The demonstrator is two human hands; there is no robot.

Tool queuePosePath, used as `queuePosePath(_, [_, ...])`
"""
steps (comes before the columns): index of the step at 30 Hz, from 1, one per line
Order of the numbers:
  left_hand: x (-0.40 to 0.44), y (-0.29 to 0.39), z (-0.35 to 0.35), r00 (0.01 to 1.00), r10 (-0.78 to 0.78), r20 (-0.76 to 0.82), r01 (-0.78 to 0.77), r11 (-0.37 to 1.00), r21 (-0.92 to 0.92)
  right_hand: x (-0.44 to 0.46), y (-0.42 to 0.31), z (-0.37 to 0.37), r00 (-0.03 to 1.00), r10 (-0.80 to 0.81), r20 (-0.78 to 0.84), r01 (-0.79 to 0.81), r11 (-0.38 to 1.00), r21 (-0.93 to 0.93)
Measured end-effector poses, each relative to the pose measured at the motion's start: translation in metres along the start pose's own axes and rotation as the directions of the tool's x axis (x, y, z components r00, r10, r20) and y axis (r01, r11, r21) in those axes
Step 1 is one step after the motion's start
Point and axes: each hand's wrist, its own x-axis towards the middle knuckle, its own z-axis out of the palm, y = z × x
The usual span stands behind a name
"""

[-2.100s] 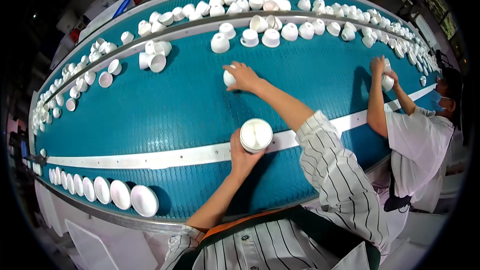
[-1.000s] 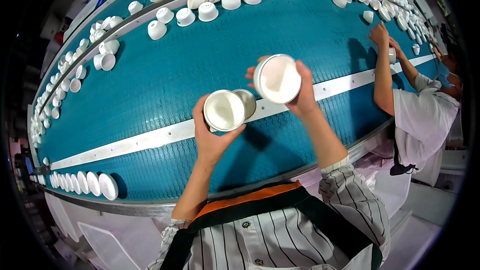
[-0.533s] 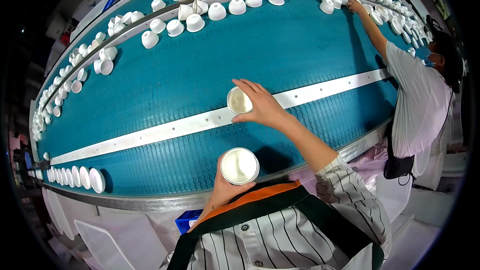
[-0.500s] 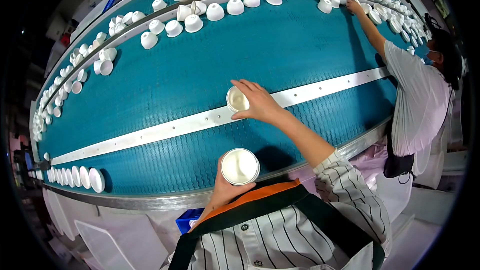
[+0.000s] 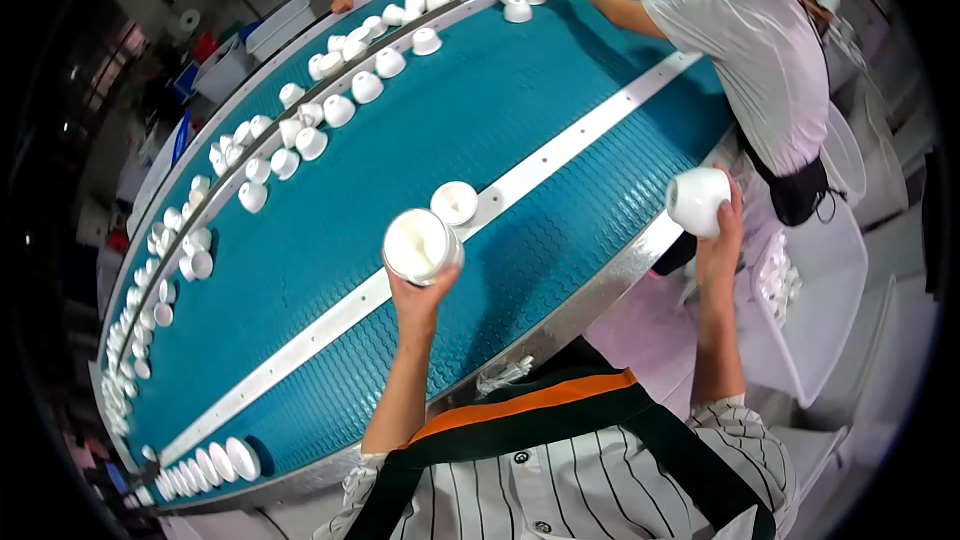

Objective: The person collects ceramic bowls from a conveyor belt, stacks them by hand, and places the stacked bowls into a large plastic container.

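Note:
My left hand point(image 5: 418, 300) is closed around a white bowl point(image 5: 418, 243), held mouth up over the conveyor's white divider strip. A second edge shows along its right side; I cannot tell if another bowl is nested with it. Right behind it, another white bowl point(image 5: 456, 203) rests mouth up by the strip, free of both hands. Out to the right, my right hand point(image 5: 722, 245) grips a white bowl point(image 5: 697, 202) from its right side. That bowl is tipped sideways, past the belt's metal edge.
The blue-green conveyor belt point(image 5: 360, 190) carries many white bowls along its far rail point(image 5: 300, 105). A row of dishes point(image 5: 215, 465) stands at near left. A co-worker point(image 5: 760, 60) reaches over the belt at right. White bins point(image 5: 830, 290) stand below right; another person's hand point(image 5: 342, 2) is across.
My left hand has moved forward over the strip with its bowl. My right hand has gone from the strip to the far right, holding a bowl. The view has turned right.

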Motion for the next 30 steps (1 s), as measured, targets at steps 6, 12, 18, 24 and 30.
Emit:
queuePosePath(6, [0.111,-0.032,0.068,0.997,0.049,0.057,-0.053,0.995,0.088,-0.142,-0.037,-0.159,0.769,0.165,-0.618,-0.444,0.833,-0.33])
queuePosePath(12, [0.163,-0.044,0.115,0.996,0.071,0.06,-0.084,0.967,0.242,-0.308,-0.061,-0.214,0.095,0.115,-0.989,-0.735,0.678,0.008])
queuePosePath(18, [0.222,-0.007,0.142,0.995,0.087,0.053,-0.1,0.932,0.349,-0.416,-0.016,-0.15,-0.229,0.219,-0.949,-0.962,0.095,0.254])
queuePosePath(24, [0.222,0.091,0.158,0.981,0.125,0.151,-0.175,0.904,0.391,-0.426,-0.08,-0.108,-0.426,0.219,-0.878,-0.889,-0.283,0.361])
queuePosePath(30, [0.181,0.119,0.187,0.986,0.092,0.136,-0.127,0.952,0.278,-0.51,-0.107,-0.205,-0.357,0.282,-0.891,-0.876,-0.431,0.215])
